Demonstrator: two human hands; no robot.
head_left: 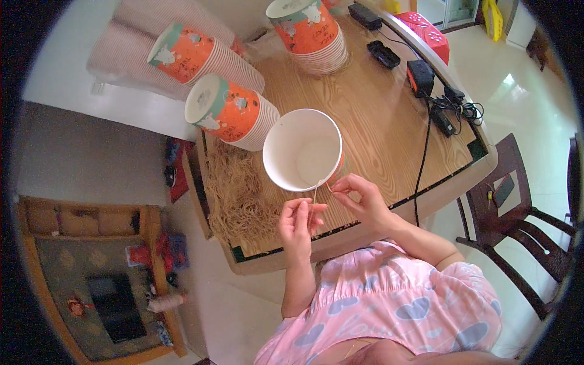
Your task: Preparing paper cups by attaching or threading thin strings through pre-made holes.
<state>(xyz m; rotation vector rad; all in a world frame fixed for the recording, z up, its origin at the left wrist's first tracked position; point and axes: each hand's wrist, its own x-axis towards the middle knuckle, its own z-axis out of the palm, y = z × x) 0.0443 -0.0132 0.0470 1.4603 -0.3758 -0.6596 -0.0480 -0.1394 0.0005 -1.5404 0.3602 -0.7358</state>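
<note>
A white-lined paper bucket (303,137) stands mouth up near the table's front edge, orange showing on its outer side. A thin pale cord (315,194) hangs at the bucket's near rim. My left hand (297,222) is closed in a pinch on the cord, just in front of the rim. Close beside the bucket's near right side, my right hand (360,198) pinches another stretch of the cord with thumb and forefinger. How the cord passes through or around the rim is too small to tell. Left of the bucket lies a heap of tan cords (240,194).
Nested stacks of orange and green paper buckets stand behind: one stack (234,115) beside the bucket, another (194,58) farther back, a third (310,39) at the far edge. Black adapters (420,79) and cables lie right. A dark chair (502,188) stands beyond the table's right corner.
</note>
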